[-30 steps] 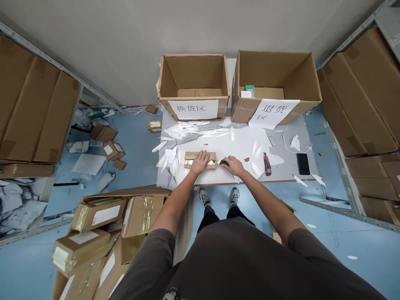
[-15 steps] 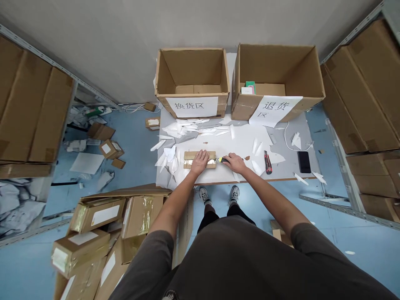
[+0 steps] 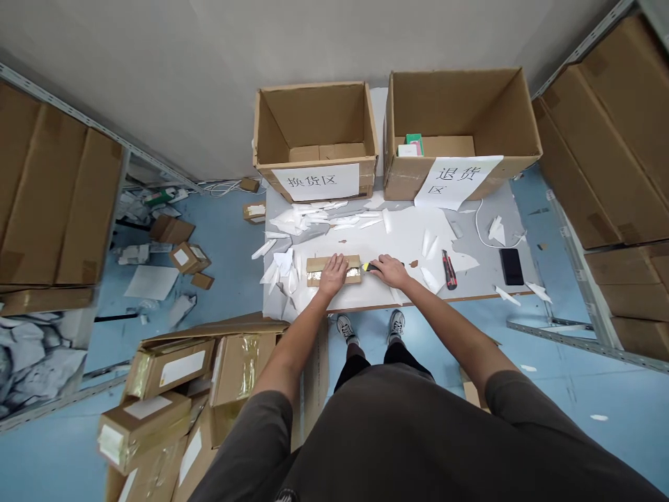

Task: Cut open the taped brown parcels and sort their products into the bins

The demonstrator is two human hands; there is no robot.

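A small cardboard box [image 3: 316,264] with shiny tape along its middle lies near the table's front edge. My left hand [image 3: 333,274] rests flat on top of it, fingers stretched out. In my right hand [image 3: 391,270] is a yellow and black utility knife [image 3: 368,267], its tip at the box's right end. How far the blade reaches into the tape is too small to tell. A second utility knife, red and black [image 3: 449,270], lies on the table to the right of my right hand.
Two large open cartons with paper signs, the left carton [image 3: 261,166] and the right carton [image 3: 400,185], stand at the table's back. Paper scraps [image 3: 293,219] litter the table [image 3: 366,240]. A phone [image 3: 511,267] lies at right. Taped parcels [image 3: 178,366] fill a big box at lower left.
The camera view has tilted and shifted slightly. My left hand stays on the box, and my right hand with the knife holds nearly the same place at its right end.
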